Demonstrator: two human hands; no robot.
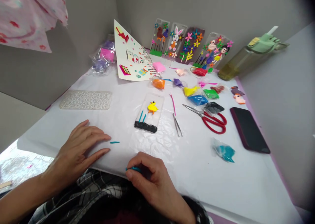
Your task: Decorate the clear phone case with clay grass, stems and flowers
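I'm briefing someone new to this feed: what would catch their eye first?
Most likely the four colourful decorated cases standing in a row at the back of the white table. Next, the yellow duck on the clear case lying mid-table, with red-handled scissors to its right. At the near edge, the right hand pinches a teal piece.

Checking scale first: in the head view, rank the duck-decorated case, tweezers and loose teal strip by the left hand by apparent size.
1. Duck-decorated case
2. Tweezers
3. Loose teal strip
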